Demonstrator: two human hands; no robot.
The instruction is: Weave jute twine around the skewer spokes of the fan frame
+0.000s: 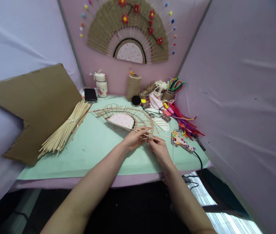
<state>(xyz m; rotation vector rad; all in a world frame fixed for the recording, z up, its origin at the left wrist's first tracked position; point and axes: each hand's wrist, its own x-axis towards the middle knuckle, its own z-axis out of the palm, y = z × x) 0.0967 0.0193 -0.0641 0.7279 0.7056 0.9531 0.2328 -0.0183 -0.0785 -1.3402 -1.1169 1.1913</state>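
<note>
The fan frame (128, 121) rests on the pale green desk (99, 156), its right-hand end between both hands. Thin, straight sticks radiate from a half-disc faced in white, pink-dotted material with dark curved edging; a tan, cord-like band crosses the sticks. Left hand (136, 139): fingers narrowed on the frame's right-hand end. Right hand (157, 147): fingers pinched on the same end, just beside the left. Overlapping fingers and sticks hide the exact contact points.

Left side: a tied stick bundle (67, 126), ends uneven, near flat brown cardboard (40, 104), which the view's edge cuts off. Rear: a spool of coarse twine (134, 87), upright. Above: a densely woven fan (99, 34), red flowers attached, top cropped. Right: a pattern-covered glue gun (183, 143). Small items piled behind it overlap; several cannot be identified.
</note>
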